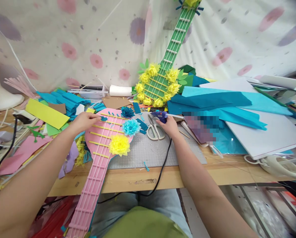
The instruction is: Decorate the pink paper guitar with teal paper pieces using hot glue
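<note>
A pink paper-craft lute with white strings and yellow strips lies at a slant across the desk edge, its neck toward me. Dark blue, light blue and yellow paper flowers sit along its body's right side. My left hand is over the upper left of the body, fingers pinched at a small dark blue paper piece. In my right hand is a purple hot glue gun, its white glue stick pointing right. Scissors lie just left of that hand.
A grey cutting mat lies under the lute. A green lute with yellow flowers leans at the back. Blue paper, white boards and a partly blurred phone are right. Coloured scraps and cables crowd the left.
</note>
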A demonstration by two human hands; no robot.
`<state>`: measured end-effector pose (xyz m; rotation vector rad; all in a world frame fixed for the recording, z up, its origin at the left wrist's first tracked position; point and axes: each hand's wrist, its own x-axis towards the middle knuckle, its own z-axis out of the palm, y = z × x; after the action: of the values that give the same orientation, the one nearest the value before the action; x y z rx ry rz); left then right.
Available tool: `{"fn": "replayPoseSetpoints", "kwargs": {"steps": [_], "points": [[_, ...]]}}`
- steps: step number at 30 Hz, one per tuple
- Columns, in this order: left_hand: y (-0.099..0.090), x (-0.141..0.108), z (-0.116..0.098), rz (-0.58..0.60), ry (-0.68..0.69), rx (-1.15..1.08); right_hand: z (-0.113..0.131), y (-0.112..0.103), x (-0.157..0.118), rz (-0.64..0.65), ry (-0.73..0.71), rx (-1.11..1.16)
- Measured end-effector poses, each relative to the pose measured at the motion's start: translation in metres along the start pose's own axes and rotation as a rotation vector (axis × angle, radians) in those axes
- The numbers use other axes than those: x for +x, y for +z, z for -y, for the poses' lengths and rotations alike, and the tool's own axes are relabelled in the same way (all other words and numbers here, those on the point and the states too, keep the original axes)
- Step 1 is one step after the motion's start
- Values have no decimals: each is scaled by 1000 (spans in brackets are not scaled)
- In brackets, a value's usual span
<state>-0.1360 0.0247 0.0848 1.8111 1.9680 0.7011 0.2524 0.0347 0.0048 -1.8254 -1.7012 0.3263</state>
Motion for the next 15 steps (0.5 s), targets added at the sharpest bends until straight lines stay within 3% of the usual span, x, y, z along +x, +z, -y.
{"fn": "replayPoseSetpoints", "kwargs": {"steps": [6, 11, 15], "points": [[1, -4, -9, -30, -54, -191, 7, 6, -2, 13, 142, 38], [11, -14, -29, -42, -128, -388, 9, 2, -5, 29, 188, 93], [21, -25, -49, -29, -165, -497, 18, -8, -9, -76, 199, 271]]}}
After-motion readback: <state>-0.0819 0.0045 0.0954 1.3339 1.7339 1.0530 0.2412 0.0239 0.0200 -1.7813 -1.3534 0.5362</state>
